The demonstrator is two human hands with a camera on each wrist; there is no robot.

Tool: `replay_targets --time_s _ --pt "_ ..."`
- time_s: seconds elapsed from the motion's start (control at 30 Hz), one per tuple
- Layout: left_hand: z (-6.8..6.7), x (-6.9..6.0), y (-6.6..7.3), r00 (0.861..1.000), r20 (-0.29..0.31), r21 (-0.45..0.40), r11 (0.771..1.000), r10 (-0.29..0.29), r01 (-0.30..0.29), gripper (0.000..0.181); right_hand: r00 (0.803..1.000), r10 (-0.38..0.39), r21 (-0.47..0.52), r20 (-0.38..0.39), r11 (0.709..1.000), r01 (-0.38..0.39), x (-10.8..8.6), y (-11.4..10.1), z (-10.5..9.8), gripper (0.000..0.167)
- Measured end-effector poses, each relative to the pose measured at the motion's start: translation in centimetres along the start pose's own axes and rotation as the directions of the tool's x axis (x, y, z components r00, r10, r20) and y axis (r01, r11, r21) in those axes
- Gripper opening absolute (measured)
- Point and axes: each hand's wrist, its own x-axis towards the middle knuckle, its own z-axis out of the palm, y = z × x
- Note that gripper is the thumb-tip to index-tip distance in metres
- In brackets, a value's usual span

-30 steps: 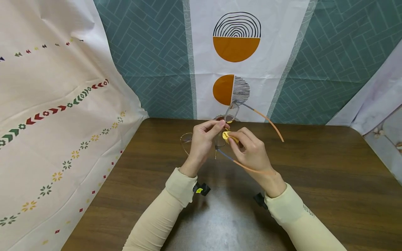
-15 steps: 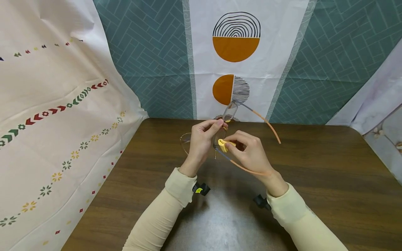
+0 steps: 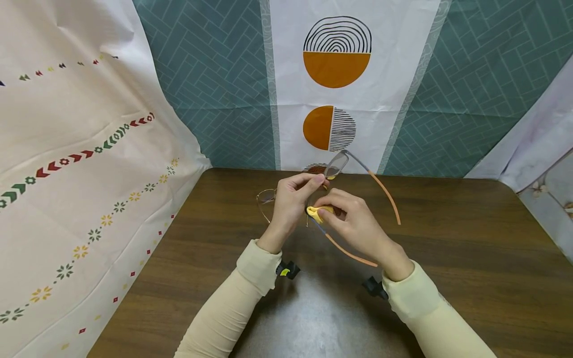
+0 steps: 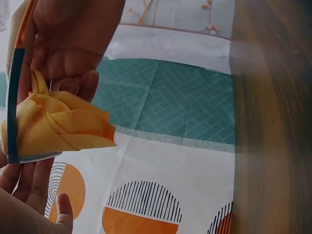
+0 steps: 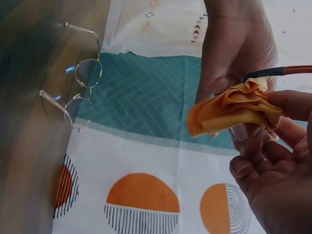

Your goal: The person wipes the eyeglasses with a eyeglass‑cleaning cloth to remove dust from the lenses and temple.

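Observation:
My left hand [image 3: 292,205] holds a pair of eyeglasses [image 3: 336,165] near the middle of the frame, above the table. Their blue-and-orange temples point right and toward me. A folded yellow cloth [image 3: 317,214] is pinched in my right hand [image 3: 355,221] and lies over the nearer lens, hiding most of it. In the left wrist view the bunched cloth [image 4: 63,122] sits behind the blue part of a temple [image 4: 13,107]. The right wrist view shows the cloth [image 5: 234,109] between both hands, with part of a lens below it.
A second pair of eyeglasses [image 5: 88,73], with a thin gold-coloured frame, rests on the brown wooden table [image 3: 447,238] beyond my left hand. A patterned cloth [image 3: 215,89] hangs behind the table. Pale fabric [image 3: 112,174] hangs along the left side.
My right hand has moved the cloth down and left along the nearer lens to its outer end. The held eyeglasses have turned slightly, their temple tips now lower in the head view.

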Motion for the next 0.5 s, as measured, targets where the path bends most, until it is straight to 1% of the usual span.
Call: replay_targets --time_s 0.1,0.2,0.37,0.5 --pt "-0.01 0.02 0.08 1.000 0.006 0.007 1.000 0.011 -0.011 0.022 1.000 -0.023 -0.056 0.005 0.998 0.023 0.00 -0.05 -0.16 0.010" --pt "-0.01 0.07 0.08 1.000 0.011 -0.006 1.000 0.020 -0.020 0.021 0.999 -0.043 -0.088 -0.004 0.995 0.043 -0.02 0.00 -0.39 0.011" --pt "-0.12 0.11 0.01 1.000 0.013 -0.013 1.000 0.018 -0.018 0.020 0.994 -0.102 -0.088 -0.039 0.991 0.098 0.04 0.11 -0.36 0.012" --pt "-0.11 0.11 0.07 1.000 0.015 -0.025 1.000 0.017 -0.017 0.021 0.992 -0.121 -0.093 -0.034 0.989 0.117 0.06 0.18 -0.09 0.012"
